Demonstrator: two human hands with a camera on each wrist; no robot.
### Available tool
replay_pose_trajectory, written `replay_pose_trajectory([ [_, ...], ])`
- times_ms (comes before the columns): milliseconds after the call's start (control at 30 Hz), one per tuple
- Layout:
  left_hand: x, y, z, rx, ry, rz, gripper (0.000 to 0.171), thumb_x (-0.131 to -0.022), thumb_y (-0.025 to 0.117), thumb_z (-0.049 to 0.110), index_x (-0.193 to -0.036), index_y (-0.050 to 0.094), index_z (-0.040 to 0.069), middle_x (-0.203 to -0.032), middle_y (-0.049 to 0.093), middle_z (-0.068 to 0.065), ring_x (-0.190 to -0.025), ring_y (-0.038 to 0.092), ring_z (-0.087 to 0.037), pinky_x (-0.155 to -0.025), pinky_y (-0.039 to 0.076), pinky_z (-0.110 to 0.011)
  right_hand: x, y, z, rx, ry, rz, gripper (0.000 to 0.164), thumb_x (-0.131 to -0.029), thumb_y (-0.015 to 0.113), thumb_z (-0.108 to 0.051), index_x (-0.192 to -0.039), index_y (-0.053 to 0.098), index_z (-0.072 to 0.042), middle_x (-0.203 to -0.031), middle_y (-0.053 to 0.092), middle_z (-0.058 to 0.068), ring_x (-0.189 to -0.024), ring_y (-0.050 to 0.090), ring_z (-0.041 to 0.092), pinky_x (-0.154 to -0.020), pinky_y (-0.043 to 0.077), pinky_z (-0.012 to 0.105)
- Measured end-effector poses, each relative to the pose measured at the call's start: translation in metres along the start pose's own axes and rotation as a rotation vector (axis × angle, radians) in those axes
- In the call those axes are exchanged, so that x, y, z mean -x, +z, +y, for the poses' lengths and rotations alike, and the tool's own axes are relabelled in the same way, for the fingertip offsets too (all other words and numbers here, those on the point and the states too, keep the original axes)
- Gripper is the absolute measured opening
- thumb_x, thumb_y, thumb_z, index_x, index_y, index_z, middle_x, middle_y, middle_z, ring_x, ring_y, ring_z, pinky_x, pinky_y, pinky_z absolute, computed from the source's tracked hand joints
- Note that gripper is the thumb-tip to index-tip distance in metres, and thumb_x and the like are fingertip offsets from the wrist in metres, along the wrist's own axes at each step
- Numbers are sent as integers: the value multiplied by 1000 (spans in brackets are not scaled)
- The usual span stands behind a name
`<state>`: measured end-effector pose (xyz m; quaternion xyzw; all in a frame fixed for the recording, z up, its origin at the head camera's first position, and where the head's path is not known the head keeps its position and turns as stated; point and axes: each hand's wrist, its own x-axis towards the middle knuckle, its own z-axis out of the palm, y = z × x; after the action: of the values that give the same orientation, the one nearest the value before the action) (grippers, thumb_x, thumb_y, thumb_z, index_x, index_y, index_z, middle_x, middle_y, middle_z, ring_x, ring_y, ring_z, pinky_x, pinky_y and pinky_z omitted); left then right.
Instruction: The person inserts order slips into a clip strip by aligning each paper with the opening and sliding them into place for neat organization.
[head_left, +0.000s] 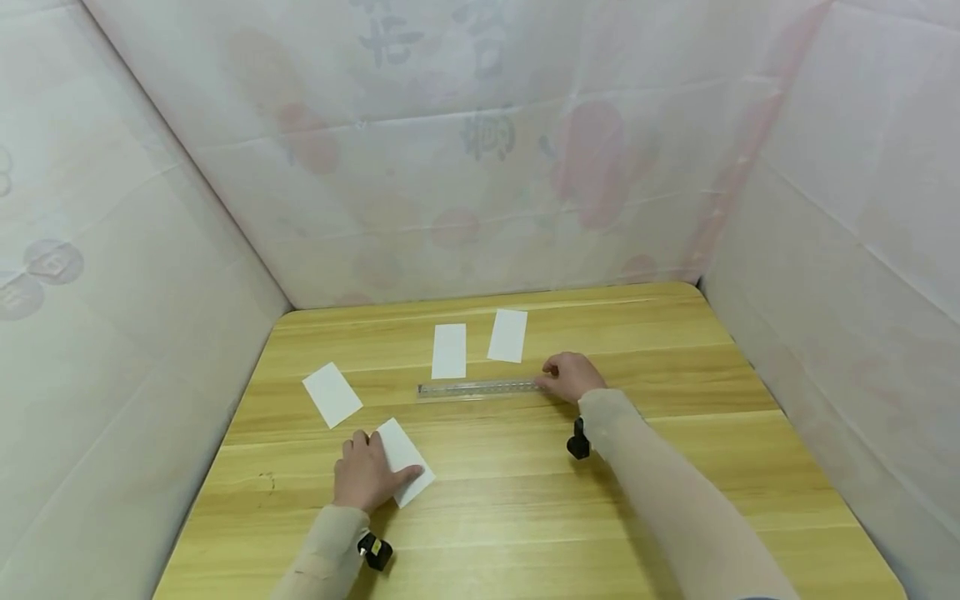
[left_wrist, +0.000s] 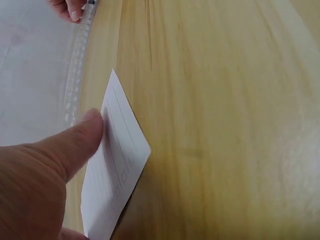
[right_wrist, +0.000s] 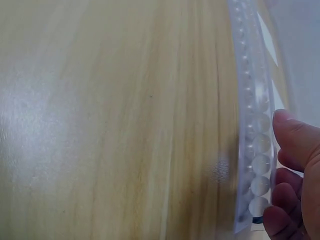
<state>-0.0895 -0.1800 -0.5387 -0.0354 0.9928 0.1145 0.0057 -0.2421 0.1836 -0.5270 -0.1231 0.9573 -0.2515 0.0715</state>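
Note:
In the head view my left hand grips a white card by its side, with the thumb lying across its face. The left wrist view shows this card tilted, with printed lines and small boxes; the fingers behind it are mostly hidden. Farther right, my right hand has its fingers curled at the right end of a long clear plastic strip. Seen from the right wrist, the strip carries a row of round, clear bead-like shapes, with the right hand at its side.
Beyond the strip lie two more white cards, one upright and one slightly tilted. Another white card lies slanted at the left. Pale printed cloth walls border the wooden table at the back and sides.

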Motion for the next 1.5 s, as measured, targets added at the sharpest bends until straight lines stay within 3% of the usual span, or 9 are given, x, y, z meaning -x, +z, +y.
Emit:
replay_pose_trajectory([
  [200, -3, 2, -1, -5, 7, 12, 101, -62, 73, 73, -117, 55, -10, -100, 49, -20, -84, 45, -32, -61, 44, -47, 0, 2, 1, -7, 13, 10, 21, -86, 72, -34, -90, 74, -14, -93, 68, 2, -86, 61, 20, -77, 51, 40],
  [400, -4, 1, 2, 15, -5, -10, 96, -62, 75, 70, -113, 55, -10, -96, 47, -18, -82, 44, -31, -60, 44, -46, 3, 4, 2, -15, 33, 21, 18, -85, 73, -35, -85, 73, -17, -88, 67, -1, -81, 60, 17, -76, 50, 39],
  [900, -5, -4, 1, 52, 0, -22, 83, -67, 77, 62, -107, 56, -8, -91, 45, -15, -79, 41, -29, -57, 42, -42, 2, 10, 7, -46, 21, 55, 16, -86, 73, -35, -82, 71, -19, -87, 63, -2, -78, 57, 17, -72, 50, 38],
  [1500, -5, -4, 0, 140, -66, -20, 85, -70, 79, 54, -123, 54, -8, -89, 45, -19, -77, 45, -29, -53, 44, -39, -1, 13, 9, -27, 14, 44, 17, -86, 72, -36, -84, 70, -19, -85, 61, -3, -78, 55, 15, -73, 49, 37],
])
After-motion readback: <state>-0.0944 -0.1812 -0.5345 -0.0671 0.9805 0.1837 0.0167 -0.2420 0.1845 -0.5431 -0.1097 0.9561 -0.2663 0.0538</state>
